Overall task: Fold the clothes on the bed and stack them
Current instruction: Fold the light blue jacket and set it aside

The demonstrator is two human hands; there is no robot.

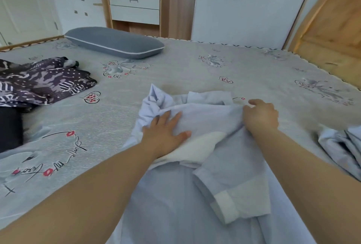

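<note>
We work on the bed (195, 64), whose printed cover runs from the near edge back to a grey pillow (115, 42) at the far edge. A dark patterned garment (41, 82) lies heaped at the left edge, and another pale blue bundle (340, 146) sits at the right edge, so more folding waits.

The pale blue shirt (205, 122) we are folding lies near the middle of the near edge, its body running down towards us and a white-cuffed sleeve (234, 185) already laid across it.

Our left hand (166, 128) lies flat on the shirt's upper left, fingers straight, pinning the cloth. Our right hand (260, 116) has its fingers curled around a bunch of fabric at the shoulder or collar.

To do this well, we judge that we should keep the left palm firm as an anchor while the right draws the cloth taut and lays it straight, smoothing the crumpled left shoulder before folding further.
</note>
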